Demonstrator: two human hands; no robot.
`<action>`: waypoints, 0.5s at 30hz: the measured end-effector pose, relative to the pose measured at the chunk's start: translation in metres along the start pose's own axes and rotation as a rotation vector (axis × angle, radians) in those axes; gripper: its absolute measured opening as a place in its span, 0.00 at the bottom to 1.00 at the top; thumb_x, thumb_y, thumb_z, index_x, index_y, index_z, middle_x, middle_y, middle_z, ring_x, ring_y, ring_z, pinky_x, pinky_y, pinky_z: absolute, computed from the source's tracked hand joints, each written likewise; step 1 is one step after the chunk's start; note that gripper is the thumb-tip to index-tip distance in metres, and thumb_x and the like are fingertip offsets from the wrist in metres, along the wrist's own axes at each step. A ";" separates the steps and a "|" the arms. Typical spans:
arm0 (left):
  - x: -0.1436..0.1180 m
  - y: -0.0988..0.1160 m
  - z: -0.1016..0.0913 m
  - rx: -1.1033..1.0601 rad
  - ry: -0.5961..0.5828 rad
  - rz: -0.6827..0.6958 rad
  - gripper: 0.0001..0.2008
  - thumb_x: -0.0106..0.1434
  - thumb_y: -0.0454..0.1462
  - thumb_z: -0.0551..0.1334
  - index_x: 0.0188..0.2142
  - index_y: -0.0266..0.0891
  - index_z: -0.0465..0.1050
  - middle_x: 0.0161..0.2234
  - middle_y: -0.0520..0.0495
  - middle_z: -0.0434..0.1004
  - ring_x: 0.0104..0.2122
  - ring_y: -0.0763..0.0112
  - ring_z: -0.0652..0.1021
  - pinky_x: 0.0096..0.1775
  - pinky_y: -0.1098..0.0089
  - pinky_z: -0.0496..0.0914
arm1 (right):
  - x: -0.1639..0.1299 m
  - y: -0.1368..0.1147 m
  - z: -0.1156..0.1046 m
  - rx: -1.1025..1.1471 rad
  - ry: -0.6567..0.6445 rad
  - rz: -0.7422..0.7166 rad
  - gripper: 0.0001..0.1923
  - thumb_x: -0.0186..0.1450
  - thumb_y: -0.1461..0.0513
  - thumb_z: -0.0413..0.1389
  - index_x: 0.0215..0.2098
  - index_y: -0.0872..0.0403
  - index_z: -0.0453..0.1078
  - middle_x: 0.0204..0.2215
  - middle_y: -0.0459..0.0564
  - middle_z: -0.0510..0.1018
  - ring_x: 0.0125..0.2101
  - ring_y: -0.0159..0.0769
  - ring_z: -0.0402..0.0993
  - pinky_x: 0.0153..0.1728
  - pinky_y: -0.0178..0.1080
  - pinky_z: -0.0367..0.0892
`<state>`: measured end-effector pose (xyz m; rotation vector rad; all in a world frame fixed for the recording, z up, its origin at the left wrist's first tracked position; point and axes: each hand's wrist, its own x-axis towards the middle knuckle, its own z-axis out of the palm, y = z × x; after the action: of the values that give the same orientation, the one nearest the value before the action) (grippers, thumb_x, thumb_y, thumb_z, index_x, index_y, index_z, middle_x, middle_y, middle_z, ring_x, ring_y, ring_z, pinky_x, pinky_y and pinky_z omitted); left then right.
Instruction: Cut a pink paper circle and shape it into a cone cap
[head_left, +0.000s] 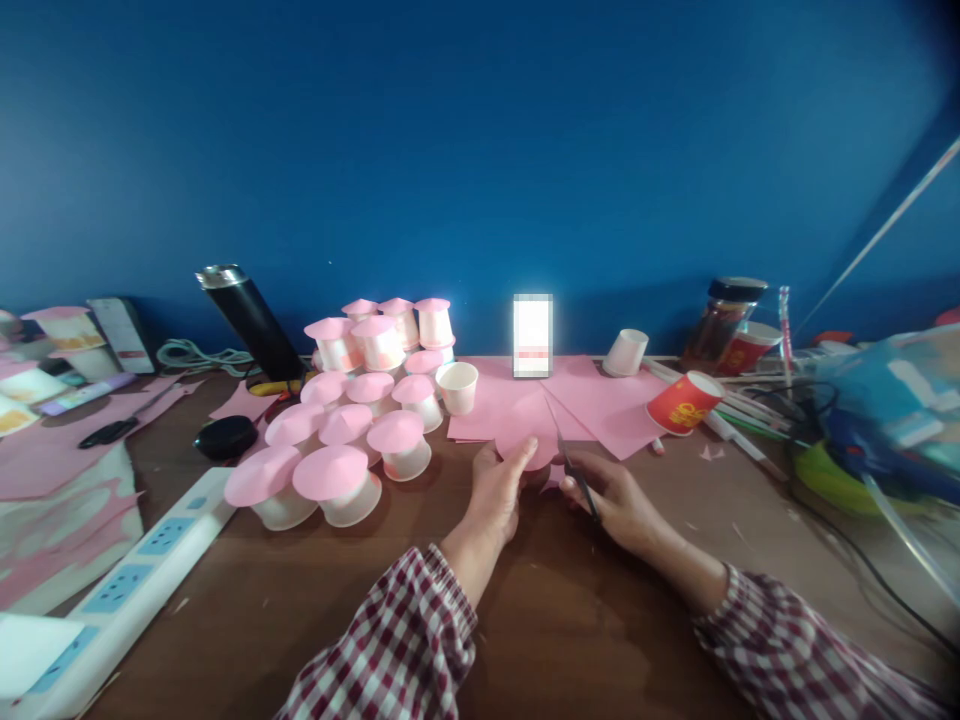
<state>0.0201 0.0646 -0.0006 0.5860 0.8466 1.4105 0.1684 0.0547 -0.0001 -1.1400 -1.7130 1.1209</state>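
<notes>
My left hand [496, 490] pinches a round pink paper piece [525, 435] just above the brown table [420, 590]. My right hand [616, 500] grips a pair of dark scissors [571, 458], blades pointing up into the paper's right edge. Both sleeves are red-and-white plaid. Flat pink paper sheets [600, 405] lie right behind the hands. Left of them stands a group of several white paper cups capped with pink paper cones [352, 440].
A plain white cup [457, 387] and a tipped red cup [684, 402] flank the sheets. A white power strip [135, 575] lies at front left, a black flask [251, 320] behind the cups. Cables, a jar [724, 320] and blue plastic crowd the right.
</notes>
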 end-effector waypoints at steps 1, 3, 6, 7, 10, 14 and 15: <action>0.000 -0.001 -0.001 0.006 -0.001 0.002 0.22 0.46 0.43 0.70 0.37 0.32 0.70 0.29 0.43 0.77 0.25 0.67 0.76 0.28 0.67 0.70 | 0.000 0.000 0.000 0.000 0.001 -0.002 0.22 0.61 0.52 0.55 0.47 0.58 0.68 0.23 0.46 0.71 0.22 0.30 0.66 0.23 0.33 0.65; 0.001 -0.003 -0.002 0.024 0.001 0.012 0.22 0.46 0.44 0.70 0.37 0.32 0.70 0.30 0.42 0.77 0.26 0.67 0.77 0.29 0.67 0.70 | 0.000 -0.002 0.000 0.001 0.008 0.000 0.22 0.60 0.52 0.56 0.47 0.58 0.68 0.23 0.46 0.71 0.22 0.29 0.65 0.23 0.33 0.64; 0.003 -0.005 -0.004 0.045 -0.005 0.032 0.21 0.48 0.43 0.69 0.38 0.32 0.70 0.31 0.42 0.78 0.28 0.67 0.77 0.31 0.68 0.71 | 0.000 -0.005 0.000 -0.002 0.019 0.002 0.23 0.60 0.51 0.56 0.47 0.58 0.68 0.23 0.46 0.71 0.22 0.29 0.65 0.22 0.33 0.64; 0.003 -0.005 -0.005 0.046 -0.012 0.038 0.21 0.48 0.43 0.69 0.38 0.32 0.70 0.31 0.42 0.78 0.28 0.67 0.77 0.31 0.68 0.71 | 0.000 -0.006 0.000 -0.001 0.020 0.000 0.23 0.60 0.51 0.56 0.46 0.59 0.68 0.23 0.46 0.71 0.22 0.29 0.65 0.23 0.33 0.64; 0.003 -0.005 -0.005 0.040 -0.038 0.047 0.22 0.49 0.43 0.69 0.39 0.31 0.70 0.32 0.40 0.78 0.28 0.67 0.77 0.31 0.67 0.71 | 0.000 -0.006 0.000 0.001 0.018 -0.004 0.23 0.59 0.51 0.56 0.46 0.59 0.68 0.23 0.46 0.71 0.22 0.29 0.65 0.23 0.33 0.65; 0.002 -0.003 -0.004 0.042 -0.026 0.050 0.21 0.48 0.43 0.69 0.38 0.31 0.71 0.32 0.40 0.78 0.29 0.65 0.77 0.32 0.65 0.71 | 0.000 -0.005 0.000 -0.005 0.016 -0.002 0.23 0.60 0.51 0.56 0.47 0.58 0.68 0.22 0.46 0.71 0.22 0.29 0.66 0.23 0.33 0.65; 0.002 -0.003 -0.004 0.045 -0.024 0.051 0.21 0.48 0.43 0.69 0.38 0.31 0.71 0.32 0.41 0.78 0.29 0.65 0.77 0.32 0.65 0.71 | 0.000 -0.005 0.000 -0.008 0.018 -0.004 0.22 0.60 0.51 0.55 0.47 0.58 0.68 0.22 0.46 0.71 0.22 0.29 0.66 0.23 0.33 0.65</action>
<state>0.0188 0.0654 -0.0054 0.6618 0.8516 1.4305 0.1675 0.0534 0.0045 -1.1476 -1.7067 1.0998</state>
